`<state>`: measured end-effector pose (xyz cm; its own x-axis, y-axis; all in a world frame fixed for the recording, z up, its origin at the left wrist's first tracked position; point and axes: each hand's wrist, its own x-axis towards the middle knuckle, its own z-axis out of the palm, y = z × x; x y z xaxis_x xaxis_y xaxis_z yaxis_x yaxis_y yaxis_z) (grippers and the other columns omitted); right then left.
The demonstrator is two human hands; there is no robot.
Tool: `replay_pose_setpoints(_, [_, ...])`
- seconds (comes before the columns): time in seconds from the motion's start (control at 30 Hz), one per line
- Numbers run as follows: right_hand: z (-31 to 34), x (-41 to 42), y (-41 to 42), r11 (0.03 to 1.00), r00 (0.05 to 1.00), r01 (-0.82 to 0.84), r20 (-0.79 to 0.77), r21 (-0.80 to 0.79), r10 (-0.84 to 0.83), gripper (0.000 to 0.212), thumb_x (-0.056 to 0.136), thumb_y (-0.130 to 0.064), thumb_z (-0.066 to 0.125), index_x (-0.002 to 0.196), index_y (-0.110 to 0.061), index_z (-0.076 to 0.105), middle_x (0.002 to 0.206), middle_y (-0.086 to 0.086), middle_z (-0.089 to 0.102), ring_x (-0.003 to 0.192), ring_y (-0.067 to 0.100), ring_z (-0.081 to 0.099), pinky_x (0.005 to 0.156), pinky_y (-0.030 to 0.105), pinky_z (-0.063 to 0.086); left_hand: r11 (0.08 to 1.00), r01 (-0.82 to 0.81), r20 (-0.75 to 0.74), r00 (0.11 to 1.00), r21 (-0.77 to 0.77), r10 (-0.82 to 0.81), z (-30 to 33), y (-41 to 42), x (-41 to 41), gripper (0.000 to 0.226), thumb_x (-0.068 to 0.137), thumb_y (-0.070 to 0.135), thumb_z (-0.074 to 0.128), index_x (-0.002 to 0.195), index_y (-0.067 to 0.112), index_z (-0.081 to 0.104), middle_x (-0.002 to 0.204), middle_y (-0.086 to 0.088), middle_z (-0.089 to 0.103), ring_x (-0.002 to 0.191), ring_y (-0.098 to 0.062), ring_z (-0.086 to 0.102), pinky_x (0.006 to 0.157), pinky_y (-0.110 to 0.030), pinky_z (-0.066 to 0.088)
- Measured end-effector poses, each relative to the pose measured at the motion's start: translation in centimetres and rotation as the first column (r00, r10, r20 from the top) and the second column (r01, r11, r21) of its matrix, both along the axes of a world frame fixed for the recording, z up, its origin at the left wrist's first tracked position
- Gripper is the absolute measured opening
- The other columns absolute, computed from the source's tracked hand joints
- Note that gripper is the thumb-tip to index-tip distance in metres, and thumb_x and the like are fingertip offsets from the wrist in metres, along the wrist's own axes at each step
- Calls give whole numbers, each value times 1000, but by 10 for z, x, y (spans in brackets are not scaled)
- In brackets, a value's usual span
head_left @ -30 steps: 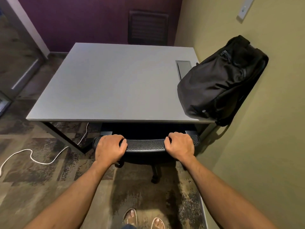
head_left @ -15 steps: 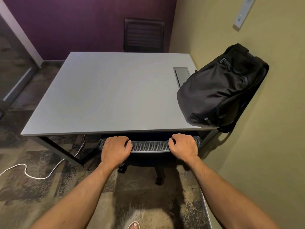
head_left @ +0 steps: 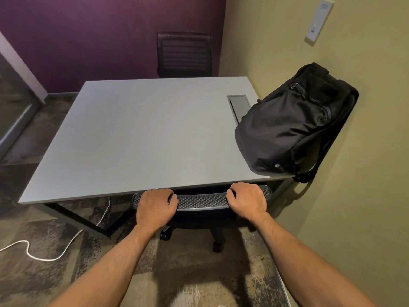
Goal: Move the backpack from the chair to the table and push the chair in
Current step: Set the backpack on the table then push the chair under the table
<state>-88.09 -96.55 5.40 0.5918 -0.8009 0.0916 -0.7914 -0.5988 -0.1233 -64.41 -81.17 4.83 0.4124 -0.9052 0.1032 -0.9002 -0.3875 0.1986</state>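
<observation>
A black backpack (head_left: pixel 294 125) stands on the right side of the grey table (head_left: pixel 141 138), leaning against the yellow wall, with a strap hanging over the table's corner. The black office chair (head_left: pixel 201 201) has its seat tucked under the table's near edge; only the mesh top of its backrest and its wheeled base show. My left hand (head_left: pixel 156 206) grips the left end of the backrest top. My right hand (head_left: pixel 247 200) grips the right end.
A second dark chair (head_left: pixel 183 55) stands at the table's far side against the purple wall. A white cable (head_left: pixel 44 255) trails over the carpet at the left. The yellow wall runs close along the right, with a white wall plate (head_left: pixel 318 21) high up.
The chair has rolled further under the table with both hands still on its backrest. The view has tilted up, so more of the far chair and wall show.
</observation>
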Motion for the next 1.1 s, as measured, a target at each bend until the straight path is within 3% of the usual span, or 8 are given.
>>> replay_pose_setpoints(0.13, [1,7,-4,1000,1000,-18,-5,12,18,45,88,-48,29,66,-21,57,67,-1,64,60,20,57,59,34,41,1000,-13,-22,1000,-15,13,-2,-6,7,41,91,44,31,74,26,64,68,7,64,61,-12,51,64,-32,34])
replay_pose_setpoints(0.27, [-3,6,-4,1000,1000,-25,-19,5,25,47,90,-49,30,69,-22,62,66,-3,64,61,17,58,61,36,50,999,-39,-15,999,17,39,-2,-5,5,42,92,44,29,75,28,62,68,8,62,62,-10,52,68,-33,42])
replay_pose_setpoints(0.53, [-4,0,3,999,999,-35,2,30,34,48,91,-49,29,75,-21,63,72,-2,65,66,18,60,67,39,51,999,-1,-21,1000,53,2,3,0,2,45,95,44,24,71,26,58,68,8,60,63,-9,49,69,-33,35])
replay_pose_setpoints(0.63, [0,-2,6,998,999,-41,10,47,40,47,93,-47,29,78,-18,63,78,1,67,73,22,62,72,40,48,994,31,-76,997,101,-23,7,0,2,46,99,43,23,79,26,61,81,7,65,73,-12,53,86,-38,42])
replay_pose_setpoints(0.73, [5,-2,9,995,998,-40,44,87,36,48,95,-49,30,84,-17,65,86,3,70,81,24,65,78,41,49,992,17,-134,991,128,1,11,1,-2,48,101,50,23,111,27,64,115,5,68,110,-18,60,109,-45,33])
replay_pose_setpoints(0.87, [11,-9,12,997,992,-56,118,49,50,54,96,-56,32,115,-16,61,116,3,66,110,22,58,97,41,45,988,2,-129,991,156,19,13,9,-11,74,94,67,14,148,24,38,156,-1,38,149,-20,23,122,-49,6])
replay_pose_setpoints(0.97, [12,-12,14,997,996,-58,77,54,54,64,98,-58,27,144,-16,40,153,4,40,144,21,28,118,44,21,987,-1,-120,993,159,20,18,10,-18,89,84,75,1,155,23,19,165,-1,14,153,-19,1,122,-47,-6])
replay_pose_setpoints(1.1, [18,-12,20,998,998,-42,43,45,40,71,98,-61,19,153,-16,22,163,2,18,151,17,7,121,42,4,986,1,-73,997,165,11,25,13,-25,93,82,76,-3,157,21,7,166,-1,1,152,-18,-9,123,-47,-8])
